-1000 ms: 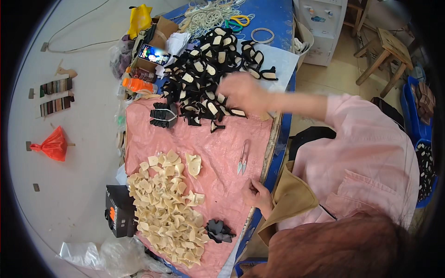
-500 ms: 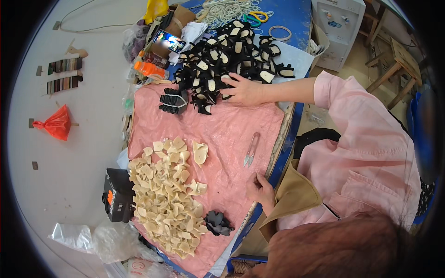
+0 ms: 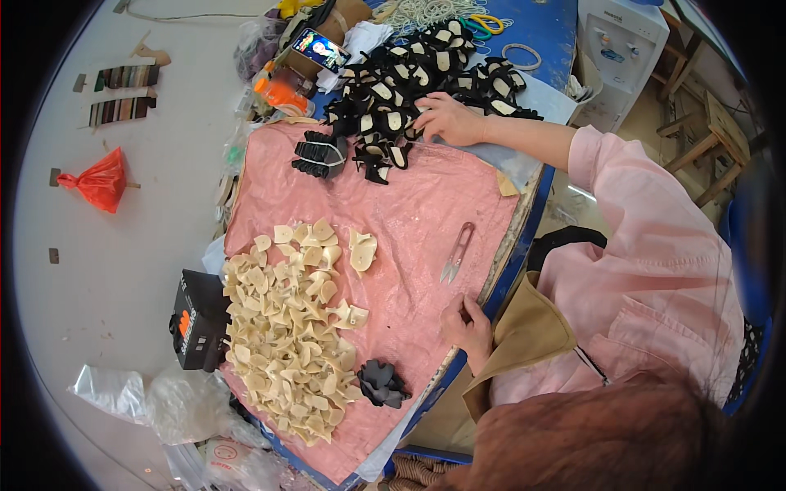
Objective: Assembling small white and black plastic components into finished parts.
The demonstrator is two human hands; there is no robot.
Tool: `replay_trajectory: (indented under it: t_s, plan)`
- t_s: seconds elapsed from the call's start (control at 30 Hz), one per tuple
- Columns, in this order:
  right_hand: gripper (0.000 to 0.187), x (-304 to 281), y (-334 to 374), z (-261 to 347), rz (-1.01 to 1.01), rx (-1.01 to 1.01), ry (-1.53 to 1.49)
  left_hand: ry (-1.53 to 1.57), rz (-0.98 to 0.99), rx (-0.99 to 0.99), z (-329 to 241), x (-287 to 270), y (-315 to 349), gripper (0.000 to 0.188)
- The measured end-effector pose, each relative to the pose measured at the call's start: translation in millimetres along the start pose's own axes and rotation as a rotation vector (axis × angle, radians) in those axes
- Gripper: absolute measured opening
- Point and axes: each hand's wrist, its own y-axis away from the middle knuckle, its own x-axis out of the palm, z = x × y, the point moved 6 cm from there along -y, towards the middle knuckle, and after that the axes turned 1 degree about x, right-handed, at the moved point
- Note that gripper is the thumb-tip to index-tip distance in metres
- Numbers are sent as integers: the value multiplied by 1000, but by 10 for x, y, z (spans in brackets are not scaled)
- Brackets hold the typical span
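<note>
Black-and-cream leather cut pieces (image 3: 426,78), heaped under fingers of reaching right hand (image 3: 446,119): light, floppy, best pinched at an edge. Left hand (image 3: 467,323) loosely curled, empty, near steel snips (image 3: 456,252).

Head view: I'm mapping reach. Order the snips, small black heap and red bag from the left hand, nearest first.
1. Snips, just above the left hand.
2. Small black heap, lower left of it.
3. Red bag, far left, on floor.

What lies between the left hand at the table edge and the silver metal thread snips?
Nothing. In the head view only a bare stretch of pink cloth separates the left hand from the silver metal thread snips, which lie untouched.
</note>
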Motion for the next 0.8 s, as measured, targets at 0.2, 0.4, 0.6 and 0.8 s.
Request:
replay_trajectory:
  t_s: [0.2, 0.4, 0.6, 0.8]
  plan:
    - [9, -184, -94, 196, -276, 263, -142, -30, 0, -36, -29, 4, -20, 9]
    - [29, 266, -608, 1232, -283, -39, 102, -99, -33, 7, -121, -19, -40, 9]
    - [18, 940, -734, 786, 98, -51, 176, 20, -56, -59, 48, 5, 27, 12]
    - [15, 749, -712, 367, -14, -153, 164, 52, -24, -42, 59, 9, 6, 15]
